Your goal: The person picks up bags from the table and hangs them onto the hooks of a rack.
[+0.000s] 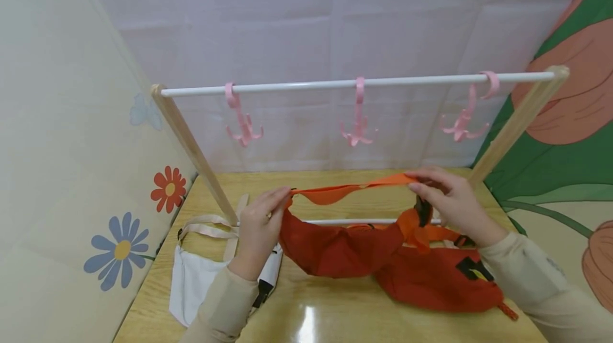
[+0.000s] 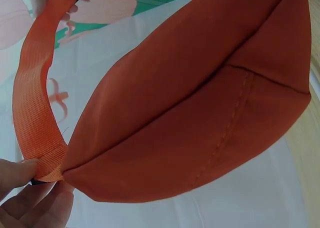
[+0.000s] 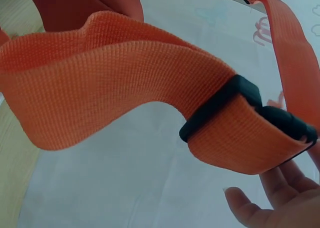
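Observation:
A red waist bag (image 1: 335,252) hangs between my hands, raised over the table, its orange strap (image 1: 330,195) stretched along the top. My left hand (image 1: 258,226) pinches the strap where it meets one corner of the bag; the left wrist view shows thumb and fingers (image 2: 17,175) on that end. On the other side, my right hand (image 1: 455,205) pinches the strap between thumb and forefinger. A black buckle (image 3: 285,122) sits by the right fingers, and a loose loop of strap hangs below. Behind the held bag, a second red bag (image 1: 440,279) lies on the table.
Three pink hooks (image 1: 359,119) hang from the white bar (image 1: 301,86) of a wooden-sided rack (image 1: 191,146). A white bag (image 1: 191,279) with a beige strap lies on the wooden table (image 1: 335,311) at left. A lower white rod (image 1: 330,222) crosses behind the held bag.

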`<state>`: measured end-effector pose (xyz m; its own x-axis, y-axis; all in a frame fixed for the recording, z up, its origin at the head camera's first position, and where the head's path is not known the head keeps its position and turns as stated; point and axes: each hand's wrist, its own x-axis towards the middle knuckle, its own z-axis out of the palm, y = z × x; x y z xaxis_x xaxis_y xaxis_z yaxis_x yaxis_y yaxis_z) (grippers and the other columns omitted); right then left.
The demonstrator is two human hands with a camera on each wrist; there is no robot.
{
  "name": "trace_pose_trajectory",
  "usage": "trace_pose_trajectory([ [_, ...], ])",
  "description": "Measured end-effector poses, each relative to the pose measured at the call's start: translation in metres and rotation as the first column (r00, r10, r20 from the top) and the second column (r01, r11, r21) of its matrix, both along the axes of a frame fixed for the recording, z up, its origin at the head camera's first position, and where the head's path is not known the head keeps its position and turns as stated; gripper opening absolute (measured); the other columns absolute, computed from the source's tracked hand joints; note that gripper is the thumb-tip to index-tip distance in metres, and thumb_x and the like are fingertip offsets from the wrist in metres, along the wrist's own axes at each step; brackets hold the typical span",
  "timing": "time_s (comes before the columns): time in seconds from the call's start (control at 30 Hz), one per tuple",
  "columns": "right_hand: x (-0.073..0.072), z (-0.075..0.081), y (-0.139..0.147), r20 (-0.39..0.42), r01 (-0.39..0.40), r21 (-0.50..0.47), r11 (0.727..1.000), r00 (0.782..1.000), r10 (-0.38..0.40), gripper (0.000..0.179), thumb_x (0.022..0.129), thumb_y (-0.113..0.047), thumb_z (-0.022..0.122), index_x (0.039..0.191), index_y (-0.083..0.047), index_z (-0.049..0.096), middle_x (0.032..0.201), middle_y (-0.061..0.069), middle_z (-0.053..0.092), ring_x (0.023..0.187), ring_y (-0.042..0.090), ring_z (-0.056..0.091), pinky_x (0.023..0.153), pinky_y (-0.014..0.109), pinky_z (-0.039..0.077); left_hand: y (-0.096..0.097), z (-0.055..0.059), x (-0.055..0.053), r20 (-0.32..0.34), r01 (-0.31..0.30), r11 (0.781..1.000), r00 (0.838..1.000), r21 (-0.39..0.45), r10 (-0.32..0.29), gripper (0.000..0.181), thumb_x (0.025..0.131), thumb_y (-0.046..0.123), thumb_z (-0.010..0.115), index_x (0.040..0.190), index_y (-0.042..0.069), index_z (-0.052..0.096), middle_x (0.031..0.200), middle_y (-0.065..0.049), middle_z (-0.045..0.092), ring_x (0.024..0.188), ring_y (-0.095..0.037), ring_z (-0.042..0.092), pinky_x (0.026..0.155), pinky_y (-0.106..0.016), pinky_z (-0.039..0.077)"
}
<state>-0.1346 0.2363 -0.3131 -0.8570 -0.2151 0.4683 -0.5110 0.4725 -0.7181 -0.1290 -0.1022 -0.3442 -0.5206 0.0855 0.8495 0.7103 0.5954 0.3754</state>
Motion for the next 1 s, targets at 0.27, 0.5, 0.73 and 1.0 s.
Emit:
trace_pose_trajectory([
  [0.27,-0.001,0.006,-0.001,-0.018,-0.001,-0.040,0.999,1.000,0.001,0.026,0.094,0.000,0.061,0.120,0.002,0.066,0.104,-0.016,0.065,0.086,0.004,0.059,0.073,0.012,0.047,0.000,0.005,0.001,-0.026,-0.055,0.998,0.998,-0.017,0.055,0.021,0.076,-0.008,0.076,0.096,-0.004,0.076,0.093,-0.014,0.073,0.082,-0.029,0.071,0.069,-0.033,0.045],
  [0.5,0.000,0.008,-0.004,-0.022,-0.014,-0.081,0.997,1.000,0.012,0.027,0.093,0.003,0.061,0.119,0.003,0.065,0.108,-0.015,0.064,0.091,0.002,0.058,0.075,0.011,0.047,0.000,0.008,0.000,-0.043,-0.069,0.998,0.997,-0.005,0.069,0.021,0.074,-0.007,0.077,0.095,-0.002,0.076,0.092,-0.014,0.073,0.080,-0.029,0.071,0.058,-0.033,0.028],
  [0.73,-0.001,0.011,-0.005,-0.040,0.011,-0.105,0.994,0.999,-0.015,0.025,0.092,0.002,0.062,0.117,0.002,0.067,0.100,-0.014,0.066,0.085,0.005,0.060,0.071,0.012,0.047,-0.001,0.013,-0.001,-0.048,-0.013,1.000,0.999,0.015,0.014,0.020,0.074,-0.012,0.075,0.094,-0.006,0.075,0.091,-0.017,0.073,0.080,-0.030,0.071,0.066,-0.040,0.055],
  [1.0,-0.001,0.017,-0.007,-0.063,0.035,-0.105,0.994,0.997,-0.042,0.025,0.092,0.002,0.062,0.118,0.003,0.066,0.102,-0.014,0.066,0.087,0.005,0.060,0.074,0.011,0.047,-0.003,0.018,-0.002,-0.014,0.027,0.999,1.000,0.029,-0.027,0.021,0.075,-0.015,0.073,0.095,-0.008,0.074,0.092,-0.018,0.073,0.083,-0.031,0.071,0.070,-0.038,0.057],
])
